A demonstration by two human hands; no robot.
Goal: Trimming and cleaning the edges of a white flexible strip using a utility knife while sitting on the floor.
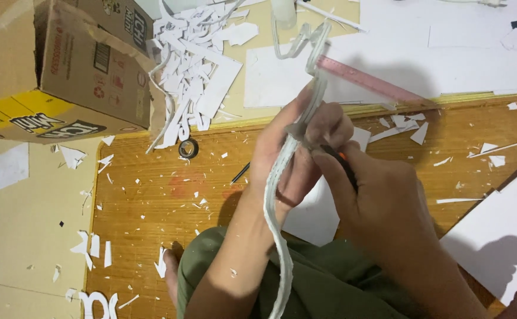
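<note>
My left hand (291, 156) grips a thin white foam-board cutout (276, 201), held edge-on so it runs from near my lap up past my fingers to a curled top end (314, 44). My right hand (382, 204) is shut on a dark craft knife with an orange spot (342, 159), its tip against the cutout just beside my left fingers. Both hands are held over my knee in green trousers (329, 283).
A pile of white offcuts (190, 65) lies beside an open cardboard box (63, 71). A pink ruler (376, 82) rests on white sheets (447, 53). A tape roll (188, 147), a black pen (240, 172) and scraps dot the wooden floor (146, 201). White board (501, 236) lies at right.
</note>
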